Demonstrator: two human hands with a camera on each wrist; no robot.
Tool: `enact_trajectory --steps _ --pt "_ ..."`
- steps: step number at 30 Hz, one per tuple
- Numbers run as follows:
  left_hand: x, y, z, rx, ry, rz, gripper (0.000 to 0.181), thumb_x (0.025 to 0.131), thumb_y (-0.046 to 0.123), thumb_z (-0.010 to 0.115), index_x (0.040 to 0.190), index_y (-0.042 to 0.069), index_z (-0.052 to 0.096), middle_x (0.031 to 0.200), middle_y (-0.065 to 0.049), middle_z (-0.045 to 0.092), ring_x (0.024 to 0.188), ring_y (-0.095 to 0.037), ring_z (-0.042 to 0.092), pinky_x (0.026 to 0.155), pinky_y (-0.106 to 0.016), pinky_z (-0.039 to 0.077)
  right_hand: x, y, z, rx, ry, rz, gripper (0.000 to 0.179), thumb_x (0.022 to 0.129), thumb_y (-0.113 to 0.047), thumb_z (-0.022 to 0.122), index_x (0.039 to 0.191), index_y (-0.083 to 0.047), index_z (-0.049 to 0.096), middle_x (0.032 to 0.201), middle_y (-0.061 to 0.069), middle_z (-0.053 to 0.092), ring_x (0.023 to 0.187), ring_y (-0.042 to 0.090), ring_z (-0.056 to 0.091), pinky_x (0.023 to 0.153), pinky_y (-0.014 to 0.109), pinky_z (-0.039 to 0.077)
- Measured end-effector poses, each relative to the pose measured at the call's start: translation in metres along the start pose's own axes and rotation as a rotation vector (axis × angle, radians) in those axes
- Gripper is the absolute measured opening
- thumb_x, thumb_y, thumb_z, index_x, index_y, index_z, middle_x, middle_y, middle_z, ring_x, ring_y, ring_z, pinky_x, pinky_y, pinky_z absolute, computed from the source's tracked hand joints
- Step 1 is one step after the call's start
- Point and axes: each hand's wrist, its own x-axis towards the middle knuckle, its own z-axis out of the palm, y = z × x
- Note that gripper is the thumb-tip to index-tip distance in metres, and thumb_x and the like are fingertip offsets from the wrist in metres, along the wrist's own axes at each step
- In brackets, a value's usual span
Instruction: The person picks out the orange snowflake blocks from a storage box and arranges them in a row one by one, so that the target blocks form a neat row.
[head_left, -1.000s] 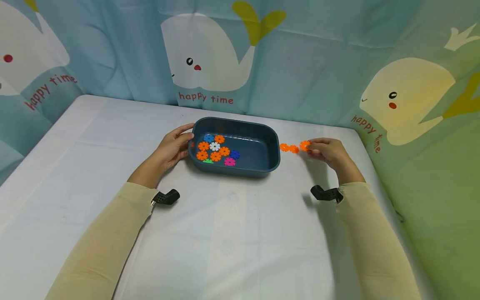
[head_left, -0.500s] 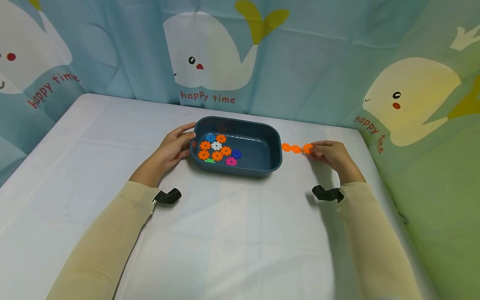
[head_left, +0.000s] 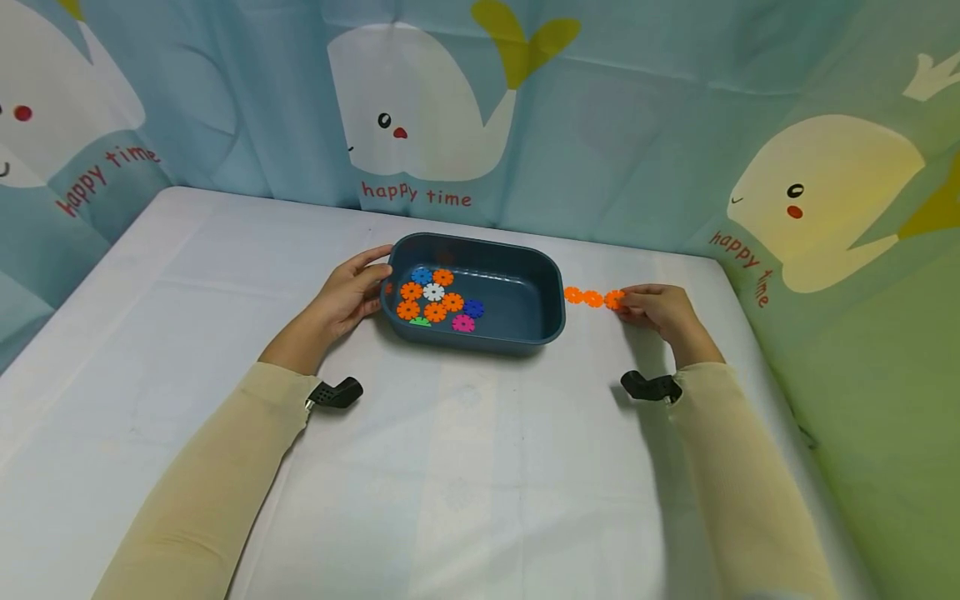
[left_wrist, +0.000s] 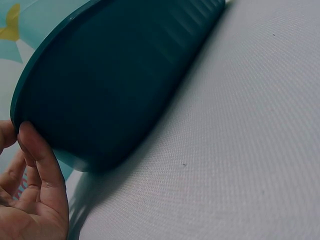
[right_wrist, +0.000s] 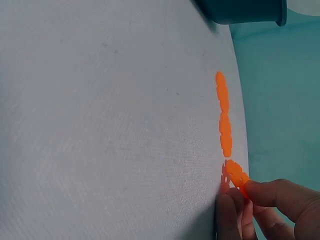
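Observation:
My left hand (head_left: 347,292) grips the left end of a dark blue-green plastic basin (head_left: 517,312), with thumb and fingers on either side of its rim in the left wrist view. At the basin's right, my right hand (head_left: 660,312) pinches an orange notched disc (right_wrist: 237,175) between thumb and fingers. This disc is tilted, with its lower edge close to the table. Two more orange notched discs (head_left: 573,295) lie flat in a row between it and the basin. The right wrist view shows them edge to edge, with the held disc just beside the nearer one.
Several notched discs lie at the basin's left side: orange ones (head_left: 435,312), a white one (head_left: 433,292), blue ones (head_left: 473,308), a pink one (head_left: 463,322) and a green one (head_left: 420,322). A whale-print curtain (head_left: 615,150) hangs behind the white table (head_left: 465,467).
My right hand has lowered the orange disc toward the end of the row. The left hand keeps its hold on the basin, and the whole view has shifted slightly.

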Motion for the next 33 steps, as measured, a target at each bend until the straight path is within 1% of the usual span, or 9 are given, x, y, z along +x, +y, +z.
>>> enact_trajectory --steps 6,13,26,33 --pt "-0.0003 -0.0003 -0.0008 -0.002 -0.006 0.002 0.051 0.1 0.017 0.058 0.149 0.021 0.043 0.121 -0.004 0.053 0.084 -0.011 0.06 0.057 -0.017 0.051 0.0003 0.0013 -0.0005 -0.045 0.027 -0.039 0.048 0.096 -0.006 0.061 0.137 0.015 0.046 0.068 -0.015 0.065 0.065 -0.001 0.066 0.071 0.018 0.057" --pt "0.0001 -0.0012 -0.002 -0.005 -0.007 0.002 0.051 0.1 0.016 0.058 0.149 0.02 0.043 0.119 -0.003 0.054 0.083 -0.01 0.061 0.058 -0.017 0.052 0.0028 0.0015 0.0008 -0.074 0.048 -0.02 0.047 0.096 -0.008 0.062 0.136 0.013 0.048 0.068 -0.014 0.065 0.064 -0.001 0.066 0.069 0.018 0.056" --pt "0.0007 -0.0014 -0.0017 -0.001 -0.006 0.002 0.051 0.1 0.017 0.058 0.149 0.02 0.044 0.118 -0.003 0.055 0.083 -0.01 0.061 0.057 -0.017 0.051 0.0063 0.0064 0.0007 -0.121 0.08 -0.019 0.048 0.094 -0.011 0.066 0.134 0.012 0.052 0.068 -0.016 0.065 0.066 -0.004 0.065 0.071 0.017 0.056" --pt "0.0014 -0.0006 -0.0013 0.006 0.0 -0.003 0.051 0.1 0.018 0.058 0.148 0.022 0.044 0.119 -0.003 0.055 0.084 -0.01 0.061 0.058 -0.017 0.052 0.0061 0.0059 -0.0026 -0.125 0.052 -0.024 0.049 0.095 -0.012 0.065 0.135 0.012 0.051 0.068 -0.015 0.066 0.066 -0.002 0.067 0.071 0.018 0.056"
